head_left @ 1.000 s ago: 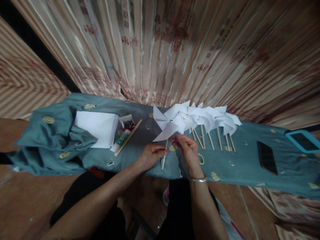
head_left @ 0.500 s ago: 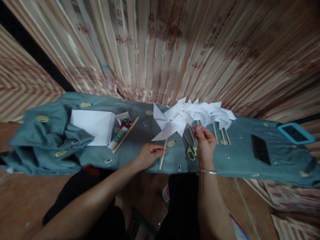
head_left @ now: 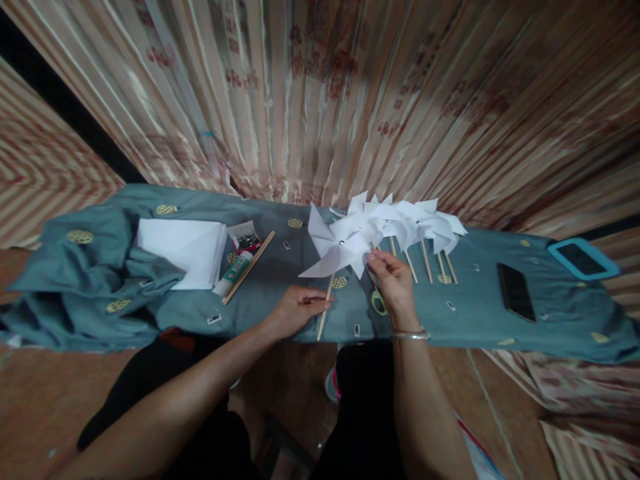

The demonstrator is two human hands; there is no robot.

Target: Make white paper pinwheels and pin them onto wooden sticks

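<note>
My left hand [head_left: 300, 310] pinches the wooden stick [head_left: 326, 308] of a white paper pinwheel [head_left: 343, 243] with a silvery pin at its centre. My right hand [head_left: 395, 280] has its thumb and forefinger together at the right edge of this pinwheel's blades. Green-handled scissors [head_left: 379, 303] lie on the cloth just below the right hand, partly covered by it. Behind and to the right, more white pinwheels [head_left: 417, 223] overlap in a row, their sticks pointing towards me.
A grey-green cloth [head_left: 280, 273] covers the narrow table. At left are a stack of white paper [head_left: 183, 250], a small box of pins [head_left: 245, 241], a glue stick [head_left: 233, 275] and loose wooden sticks [head_left: 250, 267]. A dark phone [head_left: 516, 292] and a blue-framed device [head_left: 583, 259] lie at right.
My right hand has moved left, from beside the scissors to the edge of the held pinwheel. The blades have turned slightly. My left hand keeps its grip on the stick.
</note>
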